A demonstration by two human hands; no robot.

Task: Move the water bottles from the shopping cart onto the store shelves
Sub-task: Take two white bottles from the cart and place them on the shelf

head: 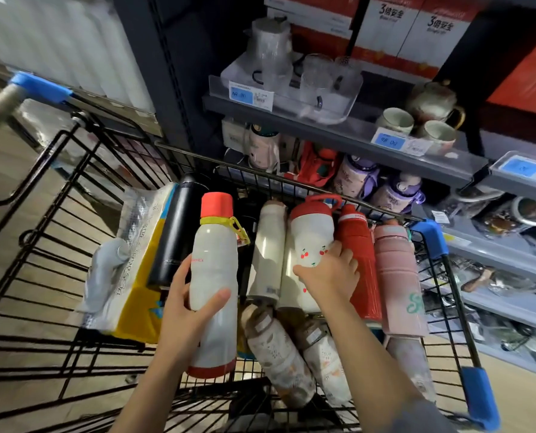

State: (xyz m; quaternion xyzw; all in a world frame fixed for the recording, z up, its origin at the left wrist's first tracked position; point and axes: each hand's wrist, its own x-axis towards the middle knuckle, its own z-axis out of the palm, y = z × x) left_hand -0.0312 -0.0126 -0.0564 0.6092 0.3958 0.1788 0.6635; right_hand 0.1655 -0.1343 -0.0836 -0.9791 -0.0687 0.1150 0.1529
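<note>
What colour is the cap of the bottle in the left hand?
Red-orange cap, seen in the head view.

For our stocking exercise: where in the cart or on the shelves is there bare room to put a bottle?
Bare wire floor lies at the cart's left, beside the tissue pack. The cart's right is packed with bottles, and the lower shelf and upper shelf look full.

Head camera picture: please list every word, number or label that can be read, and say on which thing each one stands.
"3倍安全": on each of two white and red boxes on the top shelf.
Blue price tags on the shelf edge: digits blurred, not readable.
Red print on the white bottle in the left hand: too small.
Yellow tissue pack: characters blurred.
Pink bottle: green lettering, only partly visible.
</note>
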